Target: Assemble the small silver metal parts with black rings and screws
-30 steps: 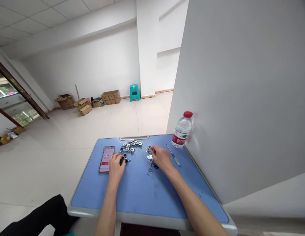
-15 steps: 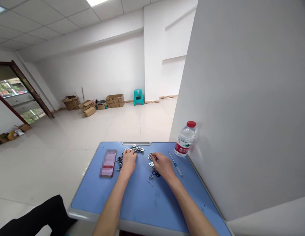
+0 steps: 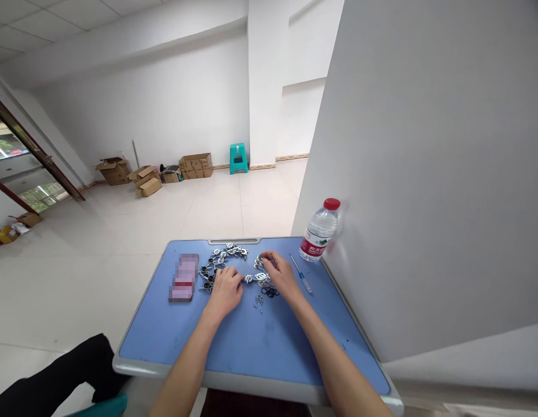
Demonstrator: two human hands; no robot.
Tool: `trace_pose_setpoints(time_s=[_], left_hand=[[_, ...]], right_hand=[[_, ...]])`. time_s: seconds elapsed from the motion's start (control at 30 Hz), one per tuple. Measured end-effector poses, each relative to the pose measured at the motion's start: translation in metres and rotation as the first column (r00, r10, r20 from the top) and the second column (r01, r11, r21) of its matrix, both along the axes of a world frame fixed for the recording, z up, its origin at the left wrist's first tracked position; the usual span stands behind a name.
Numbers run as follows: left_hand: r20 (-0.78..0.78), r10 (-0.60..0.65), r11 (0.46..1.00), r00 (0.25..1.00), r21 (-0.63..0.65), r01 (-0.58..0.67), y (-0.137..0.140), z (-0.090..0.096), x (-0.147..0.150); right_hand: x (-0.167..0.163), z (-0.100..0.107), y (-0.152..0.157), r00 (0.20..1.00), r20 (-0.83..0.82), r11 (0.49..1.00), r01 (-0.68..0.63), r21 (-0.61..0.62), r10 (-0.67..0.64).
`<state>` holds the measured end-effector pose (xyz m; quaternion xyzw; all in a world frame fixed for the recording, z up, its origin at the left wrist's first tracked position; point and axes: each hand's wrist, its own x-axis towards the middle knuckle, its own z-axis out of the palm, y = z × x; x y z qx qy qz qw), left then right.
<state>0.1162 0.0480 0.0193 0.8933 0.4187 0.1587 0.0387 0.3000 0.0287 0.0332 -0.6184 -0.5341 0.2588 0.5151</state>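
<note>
My left hand is closed at the middle of the blue table, its fingertips on a small silver metal fitting. Behind it curves a row of similar metal fittings, some with black round parts. My right hand is pinched at the small silver metal plates; its fingertips seem to grip one, partly hidden by the fingers. Between the hands lie more flat oval plates, with black rubber rings just below. Small screws are scattered nearer to me.
A phone lies on the table's left side. To the right are a screwdriver and a water bottle by the grey wall. Cardboard boxes and a teal stool stand on the floor beyond.
My left hand has come from the back row of fittings towards me and to the right, bringing a fitting. My right hand stays by the plates. The view has tilted down slightly.
</note>
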Motion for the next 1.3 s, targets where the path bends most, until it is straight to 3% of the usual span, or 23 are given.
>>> trace_pose_setpoints(time_s=[0.17,0.4,0.6,0.77,1.07,1.3], left_hand=[[0.174,-0.012,0.999,0.985,-0.041,0.019,-0.011,0.003,-0.004],[0.194,-0.062,0.987,0.979,-0.134,0.089,-0.001,-0.004,0.016],[0.25,-0.042,0.973,0.967,-0.208,0.096,-0.008,-0.008,-0.007],[0.339,-0.022,0.958,0.941,-0.261,0.116,-0.025,-0.005,-0.033],[0.428,0.011,0.935,0.904,-0.324,0.142,-0.032,-0.017,-0.044],[0.451,0.011,0.925,0.892,-0.344,0.162,-0.027,-0.018,-0.043]], right_hand=[[-0.004,-0.001,0.005,0.927,-0.366,0.995,-0.099,-0.009,0.089],[0.0,-0.007,0.006,0.887,-0.461,0.998,-0.052,-0.023,0.036],[0.0,-0.01,0.006,0.857,-0.505,0.994,-0.102,0.03,0.103],[-0.002,-0.009,0.0,0.872,-0.465,0.988,-0.128,0.091,0.156],[-0.039,-0.012,-0.017,0.863,-0.319,0.92,-0.374,0.12,0.392],[-0.044,-0.014,-0.024,0.946,-0.017,0.937,-0.319,0.145,0.325]])
